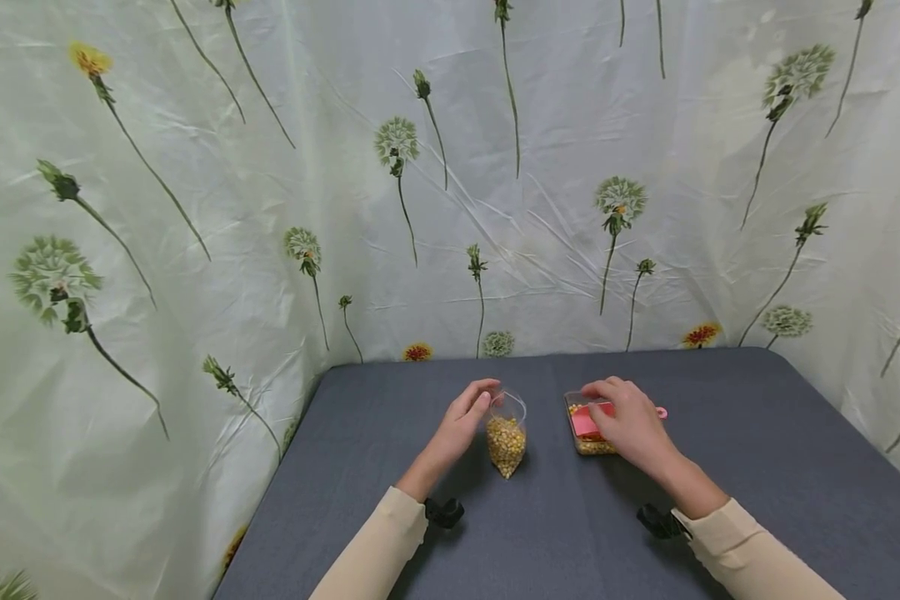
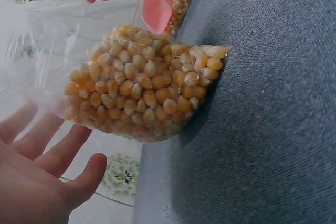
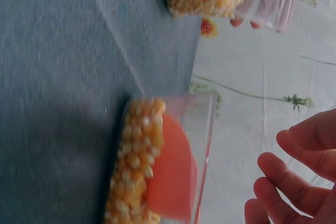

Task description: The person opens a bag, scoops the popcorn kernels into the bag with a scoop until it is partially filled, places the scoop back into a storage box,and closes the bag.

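Note:
A clear plastic bag of corn kernels stands upright on the table, its top part unfilled. Beside its left upper edge is my left hand, fingers extended; in the left wrist view the fingertips lie against or just behind the plastic. To the right sits a clear rectangular container partly filled with corn kernels. Inside it lies a pink scoop, its handle end poking out past the far side of my right hand. That hand hovers over the container with loosely bent fingers, holding nothing in the right wrist view.
A dark grey cloth covers the table. Behind and at the sides hangs a pale curtain with dandelion prints. Black camera straps sit on both wrists.

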The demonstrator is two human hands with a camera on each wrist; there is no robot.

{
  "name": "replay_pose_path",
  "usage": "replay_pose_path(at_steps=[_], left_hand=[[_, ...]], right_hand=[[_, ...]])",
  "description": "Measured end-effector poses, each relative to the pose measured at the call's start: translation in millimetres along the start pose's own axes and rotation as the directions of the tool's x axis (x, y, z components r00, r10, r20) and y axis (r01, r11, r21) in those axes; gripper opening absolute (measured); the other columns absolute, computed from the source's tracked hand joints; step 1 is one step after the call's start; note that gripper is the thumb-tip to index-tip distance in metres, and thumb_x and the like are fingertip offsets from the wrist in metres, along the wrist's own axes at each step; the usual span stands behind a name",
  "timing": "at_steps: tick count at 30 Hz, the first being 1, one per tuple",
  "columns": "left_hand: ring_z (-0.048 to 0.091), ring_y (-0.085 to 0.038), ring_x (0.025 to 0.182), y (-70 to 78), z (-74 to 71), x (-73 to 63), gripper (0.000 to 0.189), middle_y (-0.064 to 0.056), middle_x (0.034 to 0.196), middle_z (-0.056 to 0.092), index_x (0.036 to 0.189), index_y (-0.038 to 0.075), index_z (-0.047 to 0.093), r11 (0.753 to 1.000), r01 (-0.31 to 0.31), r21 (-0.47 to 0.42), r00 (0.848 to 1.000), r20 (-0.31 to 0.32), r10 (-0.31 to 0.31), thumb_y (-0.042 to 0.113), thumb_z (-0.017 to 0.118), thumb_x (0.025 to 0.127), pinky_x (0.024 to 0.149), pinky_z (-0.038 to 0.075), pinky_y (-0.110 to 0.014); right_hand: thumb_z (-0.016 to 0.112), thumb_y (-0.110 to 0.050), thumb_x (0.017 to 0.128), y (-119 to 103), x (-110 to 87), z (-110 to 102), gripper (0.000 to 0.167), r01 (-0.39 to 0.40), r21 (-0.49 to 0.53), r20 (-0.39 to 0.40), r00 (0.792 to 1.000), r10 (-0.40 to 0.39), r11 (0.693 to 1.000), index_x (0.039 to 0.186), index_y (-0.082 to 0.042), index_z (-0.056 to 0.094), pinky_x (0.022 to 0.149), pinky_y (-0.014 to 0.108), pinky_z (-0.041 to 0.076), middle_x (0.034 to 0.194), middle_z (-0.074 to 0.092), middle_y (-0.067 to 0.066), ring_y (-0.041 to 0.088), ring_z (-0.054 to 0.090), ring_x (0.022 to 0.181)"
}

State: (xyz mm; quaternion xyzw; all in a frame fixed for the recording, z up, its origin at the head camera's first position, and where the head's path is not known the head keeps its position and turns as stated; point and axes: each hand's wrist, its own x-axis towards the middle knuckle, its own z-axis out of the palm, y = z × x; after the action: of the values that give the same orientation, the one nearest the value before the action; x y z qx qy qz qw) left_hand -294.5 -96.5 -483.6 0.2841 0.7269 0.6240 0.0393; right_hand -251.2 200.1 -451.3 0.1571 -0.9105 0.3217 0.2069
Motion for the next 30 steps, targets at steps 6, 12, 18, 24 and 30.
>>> replay_pose_path(at_steps=[6,12,18,24,30], left_hand=[[0.051,-0.043,0.129,8.6,2.2,-0.3,0.04,-0.027,0.135,0.056,0.144,-0.006,0.045,1.0,0.02,0.018,1.0,0.007,-0.02,0.015,0.034,0.112,0.105,0.035,-0.062],[0.052,-0.042,0.127,27.9,3.9,-2.9,0.039,-0.022,0.134,0.059,0.143,-0.007,0.047,0.998,0.055,0.008,0.998,0.028,-0.055,0.013,0.035,0.112,0.106,0.038,-0.055],[0.054,-0.038,0.125,6.6,5.8,3.9,0.042,-0.023,0.134,0.058,0.144,-0.001,0.05,0.998,0.062,-0.007,0.998,0.027,-0.061,0.022,0.037,0.112,0.101,0.041,-0.046],[0.053,-0.033,0.126,-3.0,6.6,7.7,0.042,-0.02,0.138,0.056,0.146,0.004,0.049,0.996,0.086,-0.028,0.996,0.041,-0.084,0.026,0.039,0.111,0.106,0.038,-0.053],[0.051,-0.037,0.127,-6.0,7.4,10.3,0.041,-0.023,0.137,0.054,0.145,0.001,0.048,0.996,0.078,-0.04,0.995,0.071,-0.075,0.021,0.039,0.111,0.107,0.037,-0.051]], right_hand=[[0.069,-0.007,0.093,-11,-4.9,13,0.016,-0.016,0.034,0.017,1.0,0.015,0.999,0.108,-0.01,0.076,0.083,0.051,0.049,0.107,0.069,0.007,0.029,0.061,0.1],[0.072,-0.004,0.09,-21,-8.5,23,0.017,-0.002,0.068,0.009,1.0,0.002,0.998,0.104,-0.012,0.076,0.082,0.048,0.049,0.104,0.069,0.003,0.025,0.061,0.097],[0.076,-0.006,0.088,-31,-12.3,32,0.018,0.019,0.07,0.02,1.0,-0.02,0.997,0.103,-0.016,0.075,0.075,0.041,0.049,0.097,0.067,-0.003,0.022,0.061,0.089],[0.078,-0.011,0.089,-44,-16.0,40,0.016,0.028,0.108,0.048,0.998,-0.033,0.994,0.104,-0.017,0.075,0.072,0.036,0.048,0.096,0.065,-0.004,0.015,0.058,0.085],[0.083,-0.02,0.086,-53,-18.8,49,0.019,0.041,0.135,0.063,0.997,-0.049,0.99,0.104,-0.015,0.076,0.076,0.039,0.05,0.096,0.067,-0.004,0.017,0.062,0.09]])
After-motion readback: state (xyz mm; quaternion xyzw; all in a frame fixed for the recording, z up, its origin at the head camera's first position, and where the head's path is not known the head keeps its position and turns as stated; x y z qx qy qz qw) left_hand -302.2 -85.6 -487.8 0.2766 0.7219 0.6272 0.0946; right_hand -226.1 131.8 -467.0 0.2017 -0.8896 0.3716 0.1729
